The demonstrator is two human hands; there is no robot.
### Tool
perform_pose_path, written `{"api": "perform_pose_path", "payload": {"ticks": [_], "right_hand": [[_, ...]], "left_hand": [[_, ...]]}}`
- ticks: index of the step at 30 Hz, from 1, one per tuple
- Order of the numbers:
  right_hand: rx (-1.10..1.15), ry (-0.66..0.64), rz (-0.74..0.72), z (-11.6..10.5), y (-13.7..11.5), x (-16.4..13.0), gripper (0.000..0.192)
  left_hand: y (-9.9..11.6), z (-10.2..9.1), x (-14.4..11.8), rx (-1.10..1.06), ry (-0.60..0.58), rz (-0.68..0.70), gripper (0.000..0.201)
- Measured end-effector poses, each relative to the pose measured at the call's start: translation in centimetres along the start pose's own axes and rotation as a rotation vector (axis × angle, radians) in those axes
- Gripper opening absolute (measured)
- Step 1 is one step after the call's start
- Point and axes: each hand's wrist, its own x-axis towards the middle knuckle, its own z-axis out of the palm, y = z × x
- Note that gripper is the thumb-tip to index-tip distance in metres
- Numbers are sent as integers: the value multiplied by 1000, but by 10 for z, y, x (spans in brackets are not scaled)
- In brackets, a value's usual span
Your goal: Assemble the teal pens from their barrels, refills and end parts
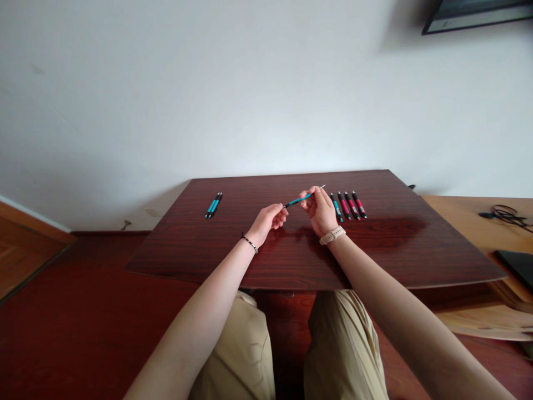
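Note:
Above the middle of the table, a teal and black pen [297,200] is stretched slantwise between both hands. My left hand [268,220] pinches its lower left end with thumb and fingertips. The fingers of my right hand [320,210] are closed around the other end, and a thin silvery tip sticks out past them. Just right of that hand lies another teal pen [336,208], beside several magenta pens [345,206] in a row. Two more teal pens [214,205] lie side by side on the left part of the table.
The dark red wooden table [233,255] stands against a white wall [250,89]. To its right is a lighter wooden surface [453,214] with a coiled black cable [510,214] and a flat dark object [516,266]. A screen [478,14] hangs at upper right.

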Motion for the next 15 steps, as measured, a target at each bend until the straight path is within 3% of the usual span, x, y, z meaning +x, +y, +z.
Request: {"api": "perform_pose_path", "payload": {"ticks": [15], "right_hand": [[-23,8,13,0,0,0,35]], "left_hand": [[-1,-1,1,-7,19,33,40]]}}
